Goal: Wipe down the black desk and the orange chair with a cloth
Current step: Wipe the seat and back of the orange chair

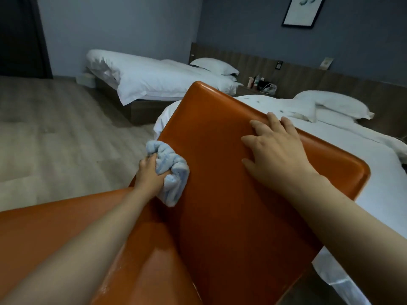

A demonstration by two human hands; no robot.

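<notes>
Orange chair point(220, 172) fills the centre and bottom of view, one only, glossy padded backrest slab tilted, its long axis running from upper left near the beds down to lower right; rounded top edge faces away from the camera toward the beds. Seat or arm section sits lower left, same orange. One light blue cloth point(170, 170), bunched, pressed on the backrest's left edge. Left hand point(150, 175) clamped around the cloth, fingers wrapped into the folds. Right hand point(275, 148) flat on the backrest near its top edge, fingers spread and reaching over the rim, holding nothing. Hands well apart, both bare forearms in view. Behind the chair: two beds, the near bed point(363, 155) just beside the backrest, the far bed point(154, 78) further left, both white linen. Pillows on each. Small nightstand point(253, 90) between the beds with bottles, too small to tell. One framed picture point(301, 12) on the grey wall. Wood floor point(55, 128) at left.
</notes>
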